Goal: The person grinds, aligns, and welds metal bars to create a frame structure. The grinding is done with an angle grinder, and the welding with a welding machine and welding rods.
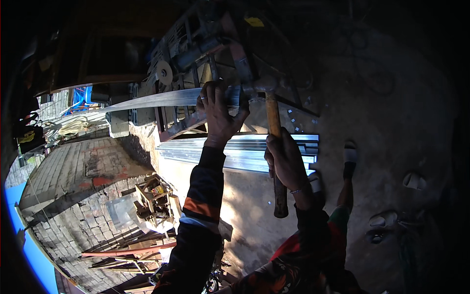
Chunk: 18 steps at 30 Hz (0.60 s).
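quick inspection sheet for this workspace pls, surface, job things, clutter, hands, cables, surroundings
Surface: floor part sunlit, dark toward the right
Job's things: metal bar across the frame; hammer head near the bar's end, contact unclear; more bars lie side by side below
Clutter: small pale bits scattered on the floor; planks at lower left
Left hand: closed on the metal bar
Right hand: closed around the hammer's handle
Cables: pale coil at far left; cable, rope or hose, cannot tell
Surroundings: block wall at left; pale disc beyond the bar
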Each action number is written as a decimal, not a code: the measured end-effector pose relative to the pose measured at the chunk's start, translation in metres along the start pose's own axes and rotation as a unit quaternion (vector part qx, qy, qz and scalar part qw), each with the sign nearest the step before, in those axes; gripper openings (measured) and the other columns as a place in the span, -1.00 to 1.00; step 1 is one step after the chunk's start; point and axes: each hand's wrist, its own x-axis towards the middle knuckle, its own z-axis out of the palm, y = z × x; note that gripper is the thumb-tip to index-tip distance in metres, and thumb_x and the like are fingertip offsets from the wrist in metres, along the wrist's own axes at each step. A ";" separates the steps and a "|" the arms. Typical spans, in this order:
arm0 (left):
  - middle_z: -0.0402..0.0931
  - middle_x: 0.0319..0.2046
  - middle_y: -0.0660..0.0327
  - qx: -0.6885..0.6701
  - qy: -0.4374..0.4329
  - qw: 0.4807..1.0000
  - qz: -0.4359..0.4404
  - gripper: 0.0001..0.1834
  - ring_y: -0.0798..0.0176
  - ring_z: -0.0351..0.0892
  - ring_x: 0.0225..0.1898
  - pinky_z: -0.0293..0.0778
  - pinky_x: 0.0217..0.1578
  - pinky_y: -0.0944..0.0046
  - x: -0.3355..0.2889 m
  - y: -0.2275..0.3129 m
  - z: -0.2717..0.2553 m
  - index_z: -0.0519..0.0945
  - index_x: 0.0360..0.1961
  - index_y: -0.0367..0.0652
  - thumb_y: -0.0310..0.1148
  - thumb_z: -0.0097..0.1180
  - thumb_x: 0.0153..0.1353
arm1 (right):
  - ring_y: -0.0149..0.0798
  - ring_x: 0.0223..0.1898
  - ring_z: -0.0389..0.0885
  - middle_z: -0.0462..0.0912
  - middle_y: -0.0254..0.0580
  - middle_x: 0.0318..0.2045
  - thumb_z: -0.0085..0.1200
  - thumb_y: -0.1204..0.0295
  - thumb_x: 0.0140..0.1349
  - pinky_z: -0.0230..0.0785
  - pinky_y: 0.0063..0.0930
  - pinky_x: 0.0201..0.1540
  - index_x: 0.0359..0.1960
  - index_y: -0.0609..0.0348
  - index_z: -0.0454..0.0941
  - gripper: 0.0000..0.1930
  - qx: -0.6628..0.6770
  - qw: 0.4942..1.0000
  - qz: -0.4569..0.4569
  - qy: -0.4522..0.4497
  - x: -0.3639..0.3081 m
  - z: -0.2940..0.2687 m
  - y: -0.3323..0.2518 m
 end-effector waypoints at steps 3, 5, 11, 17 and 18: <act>0.41 0.08 0.05 0.026 -0.037 0.999 0.007 -0.33 -0.13 0.32 0.18 0.20 0.13 -0.21 0.005 0.008 -0.008 0.53 0.18 0.00 -0.19 0.39 -0.03 | -0.52 -0.70 0.32 0.33 -0.42 -0.65 -0.10 0.29 0.55 0.23 -0.52 -0.65 -0.18 0.13 0.31 -0.81 0.046 0.999 0.007 -0.022 0.003 -0.010 0.007; 0.45 0.05 0.10 -0.011 -0.070 0.997 0.024 -0.39 -0.12 0.35 0.17 0.21 0.14 -0.18 0.010 0.010 -0.013 0.57 0.13 0.04 -0.25 0.41 -0.04 | -0.53 -0.70 0.30 0.33 -0.42 -0.65 -0.11 0.29 0.56 0.23 -0.54 -0.65 -0.17 0.12 0.31 -0.82 0.059 0.998 -0.003 -0.024 0.003 -0.014 0.011; 0.52 0.07 0.15 0.033 -0.114 0.992 0.051 -0.40 -0.06 0.45 0.16 0.26 0.13 -0.13 0.021 0.008 -0.028 0.58 0.08 0.03 -0.23 0.49 -0.05 | -0.56 -0.68 0.24 0.31 -0.45 -0.65 -0.12 0.29 0.57 0.19 -0.57 -0.63 -0.16 0.12 0.32 -0.82 0.093 0.995 -0.029 0.002 -0.005 -0.026 0.016; 0.57 -0.01 0.13 -0.060 -0.171 0.982 0.060 -0.39 -0.11 0.57 0.05 0.37 0.07 -0.11 0.040 0.002 -0.034 0.58 0.06 0.01 -0.25 0.52 -0.07 | -0.57 -0.66 0.26 0.27 -0.48 -0.66 -0.11 0.27 0.57 0.23 -0.59 -0.67 -0.16 0.12 0.33 -0.80 0.097 0.995 -0.026 0.007 -0.009 -0.041 0.012; 0.56 0.02 0.16 -0.103 -0.201 0.974 0.022 -0.39 -0.12 0.55 0.08 0.28 0.13 -0.16 0.041 0.001 -0.034 0.58 0.08 0.09 -0.18 0.51 -0.06 | -0.55 -0.70 0.26 0.30 -0.47 -0.65 -0.11 0.27 0.57 0.24 -0.57 -0.68 -0.15 0.12 0.34 -0.81 0.092 0.995 -0.034 0.012 -0.009 -0.043 0.015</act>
